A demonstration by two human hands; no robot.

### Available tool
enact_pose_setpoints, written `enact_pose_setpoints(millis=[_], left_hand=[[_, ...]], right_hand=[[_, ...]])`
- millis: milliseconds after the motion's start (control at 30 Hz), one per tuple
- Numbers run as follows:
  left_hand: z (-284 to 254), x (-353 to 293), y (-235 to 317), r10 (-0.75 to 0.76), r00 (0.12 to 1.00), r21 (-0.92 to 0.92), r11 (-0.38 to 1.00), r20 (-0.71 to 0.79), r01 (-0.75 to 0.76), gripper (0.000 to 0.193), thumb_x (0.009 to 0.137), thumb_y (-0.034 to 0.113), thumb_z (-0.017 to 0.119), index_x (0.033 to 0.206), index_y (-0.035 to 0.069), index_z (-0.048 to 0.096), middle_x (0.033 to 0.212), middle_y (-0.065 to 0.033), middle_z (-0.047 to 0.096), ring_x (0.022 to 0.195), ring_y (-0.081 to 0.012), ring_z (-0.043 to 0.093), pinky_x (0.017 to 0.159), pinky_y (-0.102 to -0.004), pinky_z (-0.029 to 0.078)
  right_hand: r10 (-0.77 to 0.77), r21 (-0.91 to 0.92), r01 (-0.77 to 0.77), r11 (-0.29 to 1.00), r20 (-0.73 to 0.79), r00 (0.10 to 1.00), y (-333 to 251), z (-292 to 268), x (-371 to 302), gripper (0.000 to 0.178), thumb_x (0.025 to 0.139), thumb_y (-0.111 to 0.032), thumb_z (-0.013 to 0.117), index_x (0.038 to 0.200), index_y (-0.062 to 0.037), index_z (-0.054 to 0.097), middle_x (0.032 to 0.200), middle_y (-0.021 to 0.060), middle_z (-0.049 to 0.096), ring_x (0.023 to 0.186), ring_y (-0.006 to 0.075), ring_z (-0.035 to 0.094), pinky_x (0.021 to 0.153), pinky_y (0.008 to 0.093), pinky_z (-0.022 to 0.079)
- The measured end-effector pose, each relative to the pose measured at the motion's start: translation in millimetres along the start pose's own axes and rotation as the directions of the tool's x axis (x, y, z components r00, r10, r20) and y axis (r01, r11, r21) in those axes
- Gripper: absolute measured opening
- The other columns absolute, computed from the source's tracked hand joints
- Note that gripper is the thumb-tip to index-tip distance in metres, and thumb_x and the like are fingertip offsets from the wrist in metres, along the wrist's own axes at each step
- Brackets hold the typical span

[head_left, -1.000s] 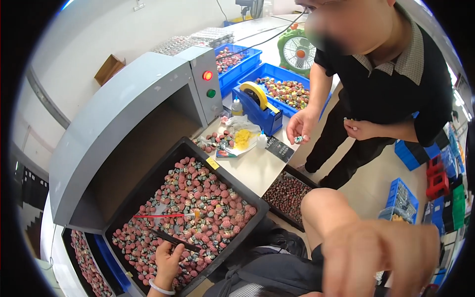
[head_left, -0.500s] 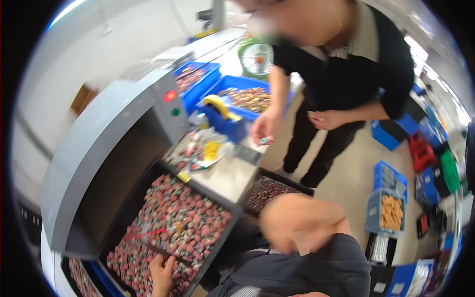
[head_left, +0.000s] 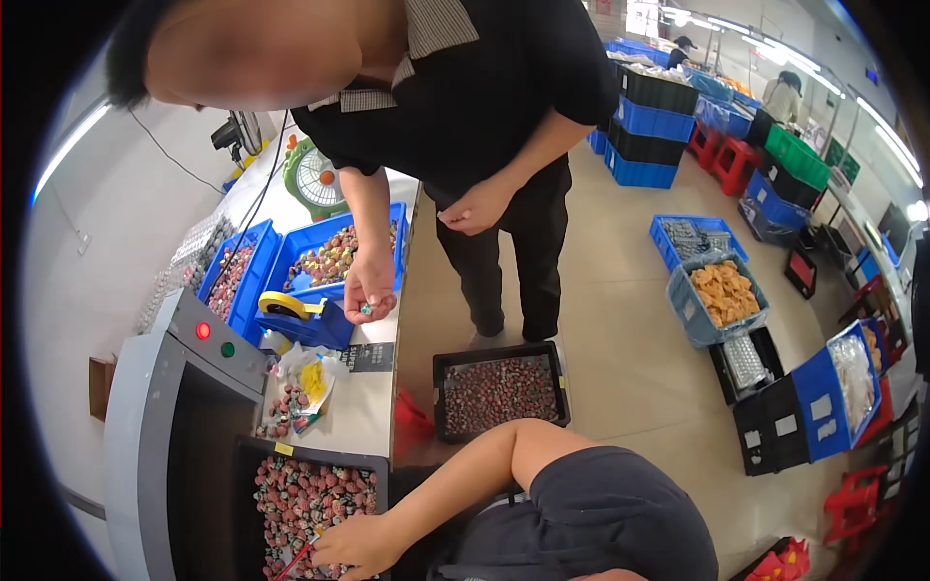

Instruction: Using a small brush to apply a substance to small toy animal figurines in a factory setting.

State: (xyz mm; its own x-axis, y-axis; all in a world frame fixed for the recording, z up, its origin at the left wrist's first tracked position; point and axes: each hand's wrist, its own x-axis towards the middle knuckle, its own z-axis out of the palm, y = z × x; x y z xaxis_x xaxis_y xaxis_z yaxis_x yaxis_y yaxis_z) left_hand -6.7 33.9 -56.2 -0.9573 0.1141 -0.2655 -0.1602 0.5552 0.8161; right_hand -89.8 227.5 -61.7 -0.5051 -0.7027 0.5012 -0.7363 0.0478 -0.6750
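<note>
Black rectangular plastic tray (head_left: 254, 455) filled with small round pink-and-green pieces (head_left: 310, 496), lying at the mouth of the grey box-shaped machine (head_left: 145, 426). The left hand (head_left: 354, 544) rests on the pieces at the tray's near edge, fingers spread, touching a thin red stick (head_left: 295, 560); whether its grip closes on the stick cannot be told. The right hand is out of view. The pieces look light, hard and loose, likely to roll; best pinched singly. Beyond the tray, over the white tabletop (head_left: 368, 407), a co-worker's hand (head_left: 368, 286) holds one small piece.
</note>
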Motion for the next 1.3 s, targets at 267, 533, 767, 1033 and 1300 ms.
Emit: enact_pose_setpoints(millis=[267,533,767,1033,1300], left_hand=[[3.0,1.0,-10.7,0.042,0.998,-0.086,0.995,-0.053,-0.046,0.02,0.088,0.022,0.05,0.102,0.009,0.054,0.082,-0.0026,0.053,0.066,-0.0118,0.047,0.056,-0.0265,0.04],[14.8,-9.6,42.1,-0.063,0.969,-0.465,0.884,-0.238,-0.057,0.024,0.085,0.016,0.054,0.108,0.009,0.05,0.078,0.0006,0.051,0.057,-0.006,0.04,0.05,-0.0203,0.033],[11.1,-9.4,32.0,-0.041,0.932,-0.461,0.876,-0.361,-0.14,0.025,0.089,0.024,0.046,0.107,0.007,0.049,0.059,0.0031,0.041,0.049,-0.0072,0.031,0.047,-0.0218,0.03],[-7.4,-16.8,38.2,0.056,0.864,-0.451,0.835,-0.5,-0.315,0.021,0.076,0.007,0.059,0.094,0.004,0.049,0.078,0.0014,0.046,0.067,-0.0055,0.041,0.061,-0.0178,0.033],[-14.1,-14.6,28.1,-0.042,0.849,-0.405,0.89,-0.527,-0.208,0.018,0.079,0.01,0.062,0.071,0.006,0.046,0.065,0.0031,0.046,0.062,-0.0042,0.039,0.058,-0.0188,0.031]], right_hand=[[-0.032,0.223,0.024,0.975,0.035,0.999,4.9,15.8,16.2,0.018,0.072,-0.016,0.06,0.082,-0.0034,0.054,0.082,0.0116,0.052,0.08,0.0297,0.053,0.069,0.0386,0.042],[0.198,0.387,-0.181,0.904,-0.004,0.98,1.0,5.7,18.3,0.016,0.078,-0.013,0.051,0.088,-0.0012,0.047,0.076,0.0156,0.054,0.073,0.0296,0.054,0.064,0.0357,0.041],[0.253,0.281,-0.25,0.927,0.025,0.967,-7.9,-2.7,17.1,0.019,0.082,-0.017,0.048,0.092,-0.0021,0.045,0.077,0.0175,0.055,0.077,0.035,0.054,0.067,0.0403,0.041],[0.13,0.115,-0.126,0.985,-0.024,0.991,-14.5,0.6,21.8,0.017,0.084,-0.015,0.049,0.098,-0.0069,0.05,0.088,0.0134,0.054,0.082,0.0328,0.054,0.069,0.0406,0.043],[0.125,0.064,-0.131,0.989,0.093,0.988,-12.4,6.7,20.7,0.014,0.082,-0.015,0.051,0.095,-0.0082,0.051,0.084,0.0103,0.053,0.081,0.0297,0.055,0.067,0.0387,0.044]])
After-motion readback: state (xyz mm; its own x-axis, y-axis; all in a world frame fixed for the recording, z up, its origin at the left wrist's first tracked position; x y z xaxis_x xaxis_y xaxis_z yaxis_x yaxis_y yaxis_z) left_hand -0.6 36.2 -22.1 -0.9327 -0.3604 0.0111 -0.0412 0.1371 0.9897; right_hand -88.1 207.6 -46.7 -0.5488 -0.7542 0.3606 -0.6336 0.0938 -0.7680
